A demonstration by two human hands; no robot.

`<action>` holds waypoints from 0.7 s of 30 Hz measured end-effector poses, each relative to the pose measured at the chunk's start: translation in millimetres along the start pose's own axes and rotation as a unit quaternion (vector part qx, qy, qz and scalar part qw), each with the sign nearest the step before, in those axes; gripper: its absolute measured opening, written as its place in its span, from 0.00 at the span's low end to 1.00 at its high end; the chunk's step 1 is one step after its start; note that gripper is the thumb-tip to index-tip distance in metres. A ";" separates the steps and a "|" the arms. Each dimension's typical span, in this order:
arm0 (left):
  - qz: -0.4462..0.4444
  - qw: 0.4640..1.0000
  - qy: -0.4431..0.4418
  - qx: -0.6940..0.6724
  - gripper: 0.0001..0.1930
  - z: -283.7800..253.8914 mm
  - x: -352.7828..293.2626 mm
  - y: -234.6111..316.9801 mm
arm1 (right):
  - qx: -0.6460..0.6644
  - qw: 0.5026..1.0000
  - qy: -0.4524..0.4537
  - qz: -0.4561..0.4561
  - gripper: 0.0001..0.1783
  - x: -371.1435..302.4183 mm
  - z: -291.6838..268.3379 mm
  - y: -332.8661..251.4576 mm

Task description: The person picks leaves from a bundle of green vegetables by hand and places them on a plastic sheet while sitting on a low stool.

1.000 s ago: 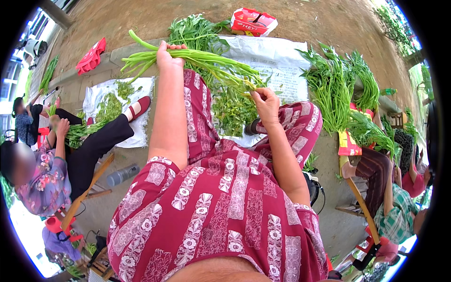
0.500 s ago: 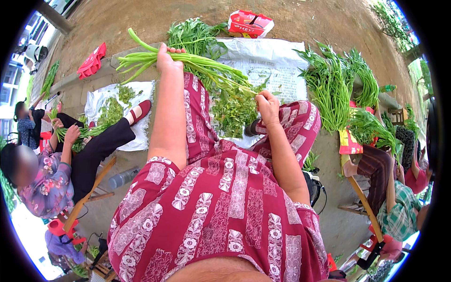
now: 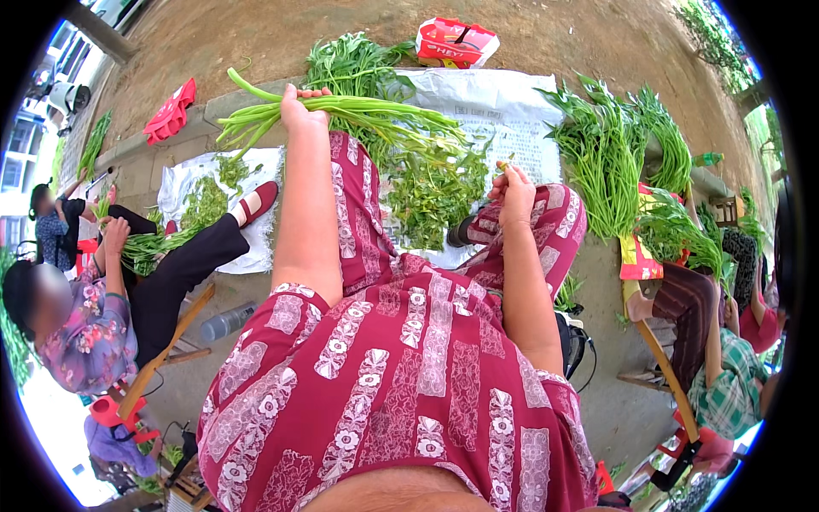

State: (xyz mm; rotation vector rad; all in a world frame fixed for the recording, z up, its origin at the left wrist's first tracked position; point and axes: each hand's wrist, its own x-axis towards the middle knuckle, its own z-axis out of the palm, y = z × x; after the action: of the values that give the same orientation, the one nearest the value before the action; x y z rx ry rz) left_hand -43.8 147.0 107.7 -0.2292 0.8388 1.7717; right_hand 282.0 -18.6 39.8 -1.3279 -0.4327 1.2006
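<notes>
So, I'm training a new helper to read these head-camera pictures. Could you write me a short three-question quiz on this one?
1. True or false: the right hand grips the bunch of green stems.
2. The heap of loose leaves at the middle of the picture lies on: a) a red bag; b) a white sheet; c) a wooden stool.
3. Fill in: the grey bottle lies on the picture's ___ side.

Key: 1. False: the left hand grips it; the right is apart from it. 2. b. 3. left.
</notes>
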 end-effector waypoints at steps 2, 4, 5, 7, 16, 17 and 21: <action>-0.007 1.000 -0.011 -0.003 0.16 -0.6 -0.8 0.4 | -0.022 1.000 -0.001 -0.022 0.10 2.7 0.7 3.1; -0.010 1.000 -0.017 0.003 0.16 -1.3 -2.4 0.4 | -0.048 0.997 -0.005 -0.059 0.11 4.0 4.1 4.7; -0.011 1.000 -0.017 0.009 0.16 -1.1 -3.0 -0.3 | -0.063 0.994 -0.008 -0.085 0.11 5.1 5.6 4.9; -0.016 0.999 -0.026 0.008 0.15 -3.5 -2.2 -0.7 | -0.106 0.983 0.012 -0.152 0.11 10.3 5.6 7.4; -0.029 0.999 -0.041 0.002 0.15 -7.6 3.4 -1.2 | -0.233 0.962 -0.003 -0.143 0.05 22.1 -8.2 19.5; -0.030 0.999 -0.041 0.003 0.15 -8.4 3.9 -1.5 | -0.201 0.963 -0.007 -0.177 0.05 13.9 0.2 14.1; -0.036 0.999 -0.022 0.012 0.16 -5.2 2.9 -6.5 | -0.141 0.966 -0.047 -0.213 0.03 -15.7 16.2 4.0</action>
State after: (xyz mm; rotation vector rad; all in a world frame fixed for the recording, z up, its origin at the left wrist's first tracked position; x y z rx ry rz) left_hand -40.3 146.8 99.6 -0.2020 0.8105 1.6930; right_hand 260.8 -24.6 46.5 -1.3309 -0.9361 0.8637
